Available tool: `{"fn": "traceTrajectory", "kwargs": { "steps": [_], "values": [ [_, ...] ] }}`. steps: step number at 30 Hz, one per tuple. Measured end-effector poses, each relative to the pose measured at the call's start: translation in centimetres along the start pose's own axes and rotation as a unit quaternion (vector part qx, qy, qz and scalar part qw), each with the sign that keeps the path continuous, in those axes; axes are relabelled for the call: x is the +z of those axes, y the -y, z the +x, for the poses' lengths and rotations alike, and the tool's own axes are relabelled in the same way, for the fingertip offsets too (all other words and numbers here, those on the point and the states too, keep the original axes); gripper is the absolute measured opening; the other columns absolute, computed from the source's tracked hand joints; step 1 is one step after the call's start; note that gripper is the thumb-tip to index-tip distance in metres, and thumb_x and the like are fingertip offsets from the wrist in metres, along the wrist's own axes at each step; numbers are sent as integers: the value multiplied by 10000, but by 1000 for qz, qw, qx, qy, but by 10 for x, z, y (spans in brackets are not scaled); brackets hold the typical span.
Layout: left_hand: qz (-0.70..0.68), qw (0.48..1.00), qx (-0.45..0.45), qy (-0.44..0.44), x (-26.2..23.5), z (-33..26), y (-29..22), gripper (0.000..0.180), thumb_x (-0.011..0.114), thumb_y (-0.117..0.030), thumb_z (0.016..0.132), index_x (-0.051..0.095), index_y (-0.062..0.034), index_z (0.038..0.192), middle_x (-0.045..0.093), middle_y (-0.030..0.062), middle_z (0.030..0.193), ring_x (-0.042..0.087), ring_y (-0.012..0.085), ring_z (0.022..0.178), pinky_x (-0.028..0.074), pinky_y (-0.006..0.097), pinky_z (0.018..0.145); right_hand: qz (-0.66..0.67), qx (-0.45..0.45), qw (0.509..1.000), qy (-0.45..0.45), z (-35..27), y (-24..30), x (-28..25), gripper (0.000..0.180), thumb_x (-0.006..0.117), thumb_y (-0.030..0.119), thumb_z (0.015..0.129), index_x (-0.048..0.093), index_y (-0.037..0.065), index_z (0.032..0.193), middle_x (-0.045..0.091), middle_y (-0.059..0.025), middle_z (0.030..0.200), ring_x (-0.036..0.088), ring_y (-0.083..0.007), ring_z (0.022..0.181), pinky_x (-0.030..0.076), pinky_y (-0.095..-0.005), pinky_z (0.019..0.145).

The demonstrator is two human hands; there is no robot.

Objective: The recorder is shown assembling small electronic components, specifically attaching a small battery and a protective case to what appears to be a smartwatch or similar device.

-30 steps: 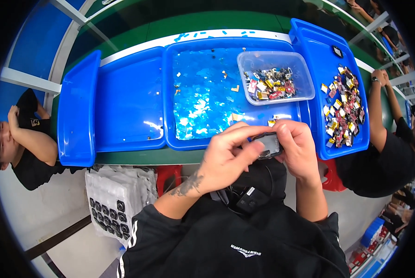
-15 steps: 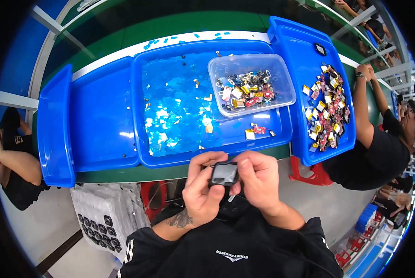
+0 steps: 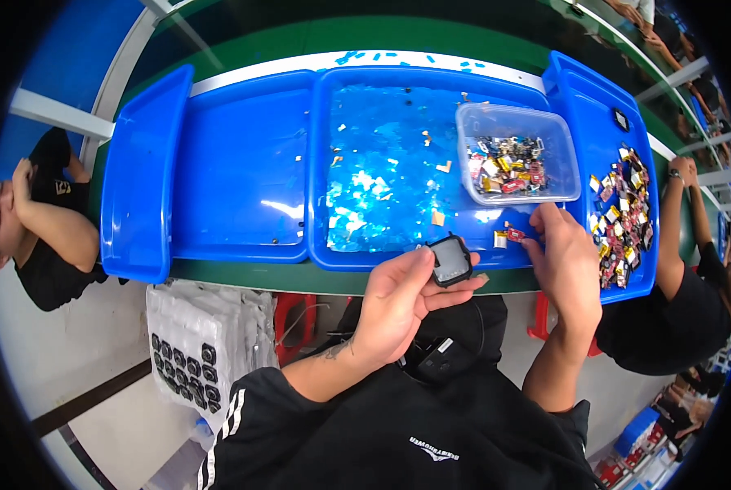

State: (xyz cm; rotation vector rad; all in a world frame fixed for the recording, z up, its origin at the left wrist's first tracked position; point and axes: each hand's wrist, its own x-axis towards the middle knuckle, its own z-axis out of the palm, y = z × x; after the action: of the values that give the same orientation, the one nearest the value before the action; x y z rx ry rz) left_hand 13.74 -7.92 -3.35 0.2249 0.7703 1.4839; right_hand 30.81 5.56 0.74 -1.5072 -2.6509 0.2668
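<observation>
My left hand holds a small black square casing with a grey inner face, pinched between thumb and fingers above the tray's near edge. My right hand is over the near right corner of the middle blue tray. Its thumb and forefinger are apart at the right end of a small red circuit board, which has a whitish battery at its left end. The thumb seems to touch the board; the small part at that end is hidden by the fingers.
A clear plastic tub of mixed electronic parts stands in the tray, beside blue film pieces. The right blue tray holds piled boards and batteries. Stacked white blister trays with black casings stand at lower left. A co-worker sits at right.
Both hands were together on the black casing. My right hand has let go and moved right to the circuit board; the left keeps the casing. The view has shifted left.
</observation>
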Motion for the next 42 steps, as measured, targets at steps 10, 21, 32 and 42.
{"fn": "traceTrajectory", "kwargs": {
  "steps": [10,21,32,42],
  "values": [
    [-17,1000,15,22,-7,-8,-12,398,348,-208,1048,460,68,1312,550,237,1286,623,380,1086,567,385,883,61,-7,997,52,2,1,2,192,649,-21,803,543,26,955,630,-116,723,649,-271,667,489,-362,604],
    [50,996,79,-11,-5,-11,-10,374,390,-190,1036,489,60,1296,602,243,1209,629,323,1095,550,365,901,852,51,492,174,-43,21,22,58,564,-17,903,550,-45,951,573,-118,929,652,-199,727,567,-260,629],
    [39,998,56,-10,0,-9,-7,369,383,-183,1036,488,54,1299,604,242,1205,627,347,1094,550,358,911,809,77,581,46,-55,32,21,224,609,-124,824,592,-108,1047,610,-131,983,681,-216,882,581,-298,790],
    [52,997,62,-18,2,-9,-7,369,397,-199,1035,502,52,1285,610,232,1206,632,316,1092,555,344,876,567,-5,818,-95,-58,33,11,145,693,-57,793,690,-31,936,514,-100,1073,525,-88,771,398,-180,650]
  ]
}}
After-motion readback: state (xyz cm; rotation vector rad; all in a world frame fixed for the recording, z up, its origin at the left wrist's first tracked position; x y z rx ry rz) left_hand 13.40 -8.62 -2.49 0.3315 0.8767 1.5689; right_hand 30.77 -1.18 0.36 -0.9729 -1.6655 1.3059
